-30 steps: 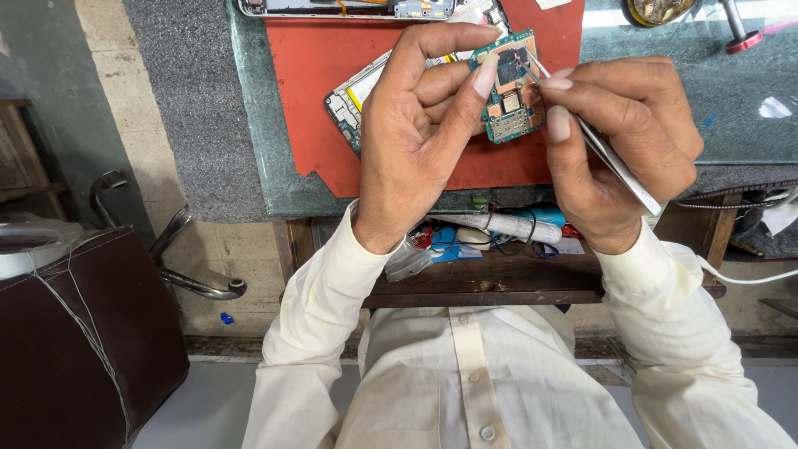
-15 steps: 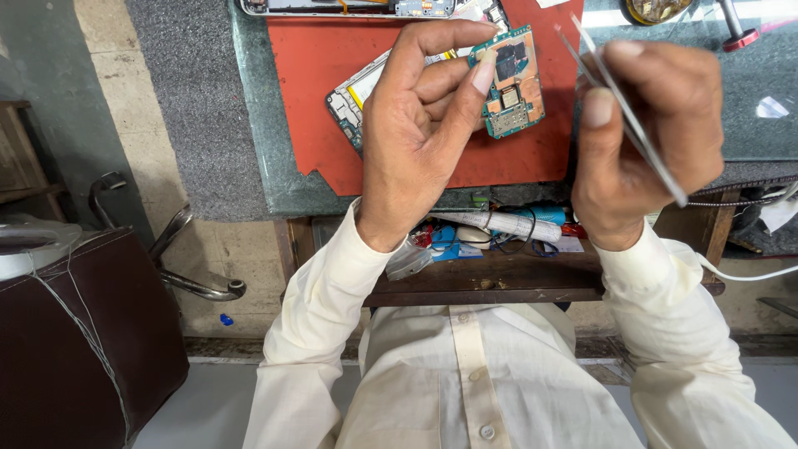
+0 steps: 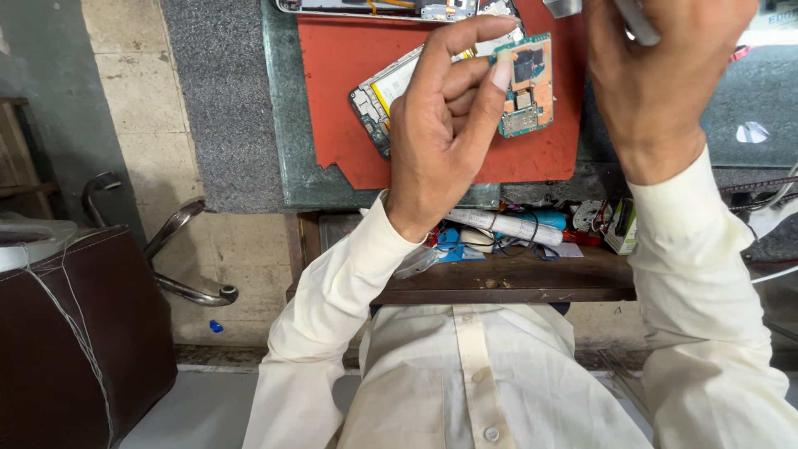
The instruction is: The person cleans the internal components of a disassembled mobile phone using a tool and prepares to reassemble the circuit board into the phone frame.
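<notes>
Up front, green circuit board (image 3: 525, 87) pinched in left hand (image 3: 440, 133), right hand (image 3: 661, 75) alongside gripping a tool (image 3: 636, 21)

i'm looking at a small phone repair bench, workshop-type place. an opened phone (image 3: 391, 96) is lying on a red work mat (image 3: 349, 66) over a glass-topped counter (image 3: 287, 125); a shelf (image 3: 515, 278) underneath is holding tubes, wires and small parts. a bare circuit board (image 3: 528, 83) is showing too.
</notes>
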